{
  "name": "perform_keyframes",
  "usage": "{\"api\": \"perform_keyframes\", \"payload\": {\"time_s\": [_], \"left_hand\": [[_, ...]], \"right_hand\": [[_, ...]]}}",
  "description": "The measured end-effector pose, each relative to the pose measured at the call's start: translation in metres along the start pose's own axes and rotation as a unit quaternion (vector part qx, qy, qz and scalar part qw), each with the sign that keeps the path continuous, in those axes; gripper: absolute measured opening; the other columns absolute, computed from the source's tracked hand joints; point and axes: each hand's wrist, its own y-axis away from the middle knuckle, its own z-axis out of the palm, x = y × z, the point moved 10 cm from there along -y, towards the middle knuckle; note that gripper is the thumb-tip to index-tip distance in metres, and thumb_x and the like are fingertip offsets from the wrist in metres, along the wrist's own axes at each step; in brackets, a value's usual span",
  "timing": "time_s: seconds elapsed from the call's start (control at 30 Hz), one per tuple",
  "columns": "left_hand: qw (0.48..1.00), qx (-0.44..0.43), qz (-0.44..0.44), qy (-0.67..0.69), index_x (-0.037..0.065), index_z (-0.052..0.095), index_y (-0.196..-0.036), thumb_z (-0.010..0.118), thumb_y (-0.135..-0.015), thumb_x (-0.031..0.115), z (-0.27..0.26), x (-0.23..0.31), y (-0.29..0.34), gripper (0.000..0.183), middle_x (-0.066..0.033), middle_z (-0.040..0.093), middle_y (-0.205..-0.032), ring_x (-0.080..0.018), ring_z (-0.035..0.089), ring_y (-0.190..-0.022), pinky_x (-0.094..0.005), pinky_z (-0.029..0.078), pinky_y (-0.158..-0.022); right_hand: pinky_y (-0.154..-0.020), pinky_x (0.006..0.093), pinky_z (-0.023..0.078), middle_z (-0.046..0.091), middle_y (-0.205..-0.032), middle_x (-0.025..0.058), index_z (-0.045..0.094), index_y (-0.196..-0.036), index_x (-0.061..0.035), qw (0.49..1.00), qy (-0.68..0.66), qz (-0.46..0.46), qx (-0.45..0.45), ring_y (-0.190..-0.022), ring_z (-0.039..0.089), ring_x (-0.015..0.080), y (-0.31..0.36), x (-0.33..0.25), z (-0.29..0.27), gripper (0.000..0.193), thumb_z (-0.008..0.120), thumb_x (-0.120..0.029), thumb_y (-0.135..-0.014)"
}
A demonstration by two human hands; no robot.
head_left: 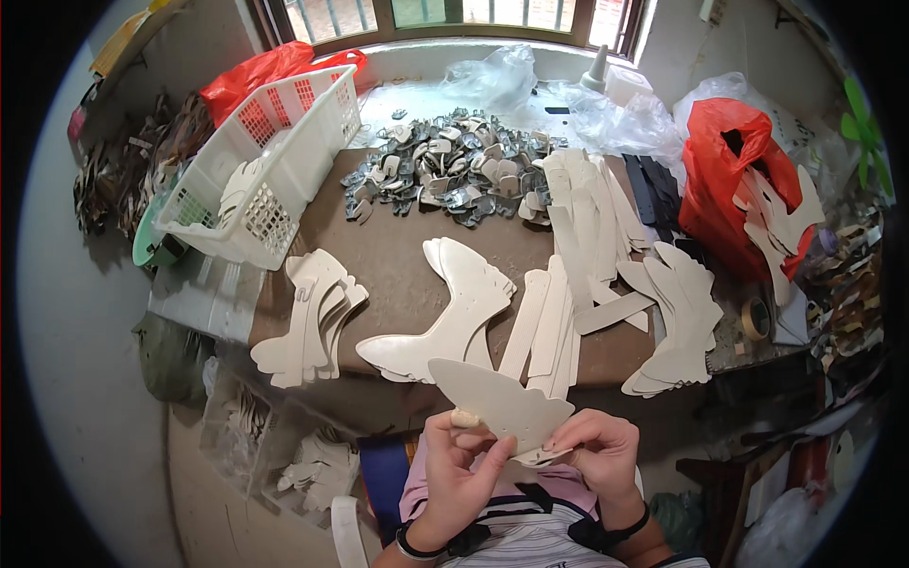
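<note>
In front of my body, both hands hold a cream, leather-like cut piece with a curved outline and a few small holes. My left hand grips its lower left part, thumb on the near face, with a pale wrap round one finger. At the piece's lower right edge, my right hand pinches the material and a small strip-like part, partly hidden by the fingers. Beyond them on the brown table lie stacks of matching curved pieces and long cream strips.
Small metal-and-cream clips form a heap at the table's back. A white plastic basket stands at the left, a red bag at the right. A tape roll lies near the right edge. Bins of pieces sit lower left.
</note>
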Motion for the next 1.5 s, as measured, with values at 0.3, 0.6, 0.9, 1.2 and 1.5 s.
{"api": "perform_keyframes", "payload": {"time_s": [0.3, 0.6, 0.9, 1.2, 1.5], "left_hand": [[0.991, -0.017, -0.006, -0.136, 0.001, 0.027, -0.116, 0.06, -0.087, -0.007, 0.008, 0.008, 0.009, 0.044, -0.0171, 0.065, -0.096, -0.0183, 0.066, -0.09, -0.0264, 0.054, -0.077], [0.992, -0.031, 0.006, -0.123, -0.003, 0.036, -0.107, 0.063, -0.086, -0.006, 0.01, 0.008, 0.014, 0.034, -0.0152, 0.065, -0.092, -0.017, 0.067, -0.09, -0.0223, 0.052, -0.075], [0.958, -0.018, 0.157, -0.239, -0.005, 0.056, -0.11, 0.067, -0.082, -0.002, 0.011, 0.042, 0.021, 0.031, -0.0158, 0.056, -0.119, -0.0191, 0.067, -0.087, -0.028, 0.051, -0.074], [0.961, -0.068, 0.17, -0.205, -0.011, 0.033, -0.137, 0.063, -0.086, 0.002, 0.018, 0.047, 0.018, 0.06, -0.0183, 0.067, -0.098, -0.0306, 0.067, -0.08, -0.037, 0.052, -0.074], [0.95, -0.114, 0.16, -0.244, 0.003, 0.07, -0.099, 0.077, -0.072, 0.004, 0.022, 0.04, 0.014, 0.028, -0.0084, 0.07, -0.089, -0.0226, 0.065, -0.075, -0.0302, 0.051, -0.066]], "right_hand": [[-0.071, 0.025, 0.051, 0.049, -0.088, 0.0032, 0.07, -0.074, -0.002, 0.995, -0.091, 0.034, 0.029, -0.08, 0.058, 0.0143, 0.005, 0.026, 0.0, 0.026, 0.072, 0.02, -0.06], [-0.076, 0.0255, 0.051, 0.05, -0.092, 0.0037, 0.071, -0.074, -0.0035, 0.995, -0.056, 0.004, 0.081, -0.083, 0.056, 0.014, 0.013, 0.019, 0.0, 0.026, 0.071, 0.019, -0.06], [-0.072, 0.0259, 0.047, 0.054, -0.089, 0.0055, 0.069, -0.07, -0.0036, 0.989, 0.09, -0.076, 0.09, -0.078, 0.055, 0.0155, 0.018, -0.011, 0.008, 0.019, 0.077, 0.01, -0.061], [-0.079, 0.0267, 0.048, 0.056, -0.097, 0.0069, 0.046, -0.127, -0.0055, 0.987, 0.124, -0.086, 0.054, -0.078, 0.053, 0.0135, 0.002, -0.021, 0.013, 0.074, 0.082, 0.005, -0.063], [-0.071, 0.0267, 0.049, 0.062, -0.086, 0.0085, 0.068, -0.082, -0.0014, 0.997, 0.073, 0.013, -0.015, -0.079, 0.061, 0.0154, 0.009, -0.009, 0.014, 0.022, 0.08, 0.007, -0.065]]}}
